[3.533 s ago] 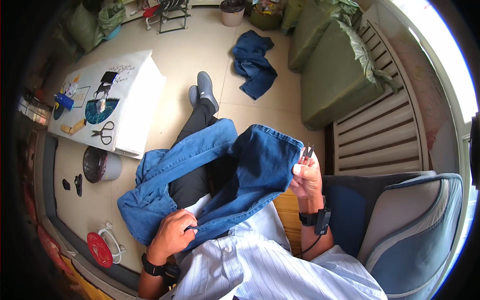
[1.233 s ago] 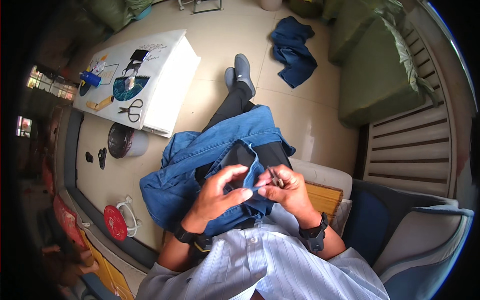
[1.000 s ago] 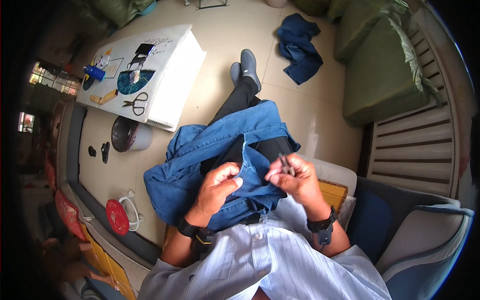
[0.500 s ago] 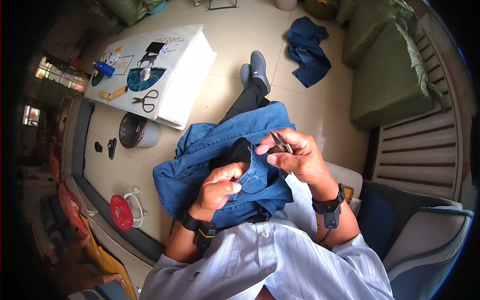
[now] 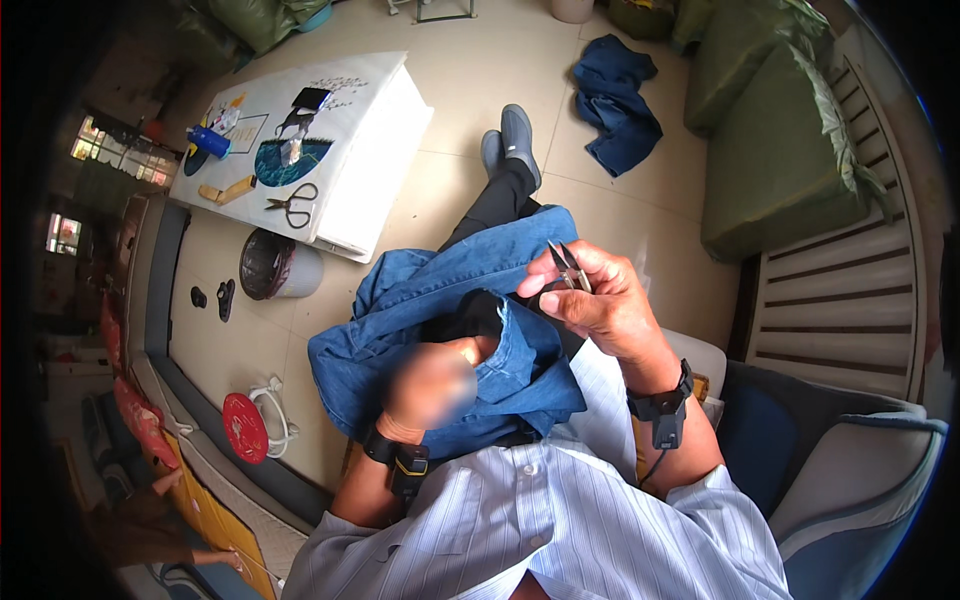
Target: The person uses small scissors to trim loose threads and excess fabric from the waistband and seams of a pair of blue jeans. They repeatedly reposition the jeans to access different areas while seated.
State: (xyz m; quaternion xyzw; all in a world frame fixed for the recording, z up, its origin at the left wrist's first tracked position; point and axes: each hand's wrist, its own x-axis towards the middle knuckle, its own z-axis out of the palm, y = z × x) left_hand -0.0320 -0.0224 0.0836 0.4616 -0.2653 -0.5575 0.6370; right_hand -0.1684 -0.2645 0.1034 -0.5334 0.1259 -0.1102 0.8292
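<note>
Across my lap lies a blue denim garment (image 5: 440, 245), bunched up, with a dark opening facing me and a pale, frayed-looking edge. My left hand (image 5: 432, 385) is closed on the near side of that opening. Much of this hand is blurred, but a fingertip shows inside the cloth edge. Just right of the opening, my right hand (image 5: 605, 300) grips small thread snips (image 5: 568, 262) between thumb and fingers. The two pointed blades are apart, aimed up and away from me, and do not touch the cloth.
A white table (image 5: 380, 120) at the far left carries black scissors (image 5: 295, 205), a blue bottle (image 5: 208, 140) and a yellowish tool (image 5: 228, 189). Beside it stands a lined bin (image 5: 290, 268). More denim (image 5: 615, 105) lies on the floor; a red round stool (image 5: 244, 428) is left.
My right hand has turned slightly and drawn a little away from the cloth edge, with the snips' blades now wider apart. My left hand has shifted little and is now blurred.
</note>
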